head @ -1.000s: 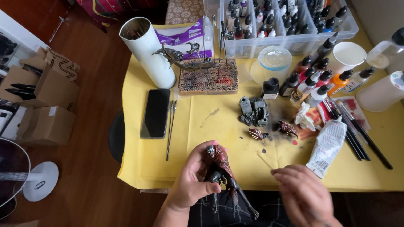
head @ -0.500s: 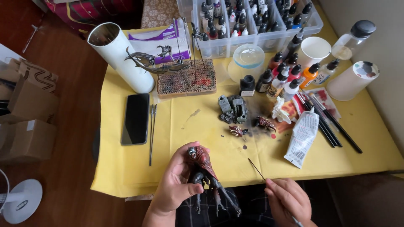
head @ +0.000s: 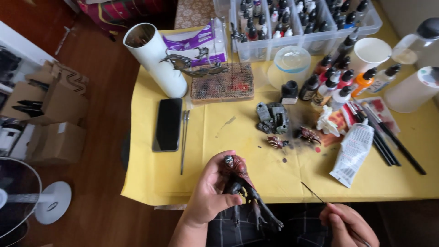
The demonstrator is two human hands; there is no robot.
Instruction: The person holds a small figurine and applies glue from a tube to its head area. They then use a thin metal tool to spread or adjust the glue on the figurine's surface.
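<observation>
Your left hand [head: 211, 194] is wrapped around a small dark red and black figure [head: 238, 180], fingers curled behind its body and thumb pressed across the front, so the figure stands roughly upright at the near edge of the yellow table [head: 219, 137], its pale head up and its long legs hanging down past the table edge over your lap. Your right hand [head: 348, 225] sits low at the right, off the table, its fingers pinched together on a thin brush [head: 315, 194] whose dark tip points up and left toward the figure but stays apart from it. Ahead of the figure on the table lie two little red pieces [head: 292, 138] and a grey block of model rubble [head: 273, 118] just behind them. To the left, a black phone [head: 167, 124] lies flat with a thin metal tool [head: 184, 139] just beside it. A white tube [head: 353, 153] lies to the right, next to several black brushes [head: 386, 135]. Farther back stand a cluster of small paint bottles [head: 338, 82], a white cup [head: 369, 54], a wire-mesh block [head: 222, 82] and a tall white cylinder [head: 157, 59].
</observation>
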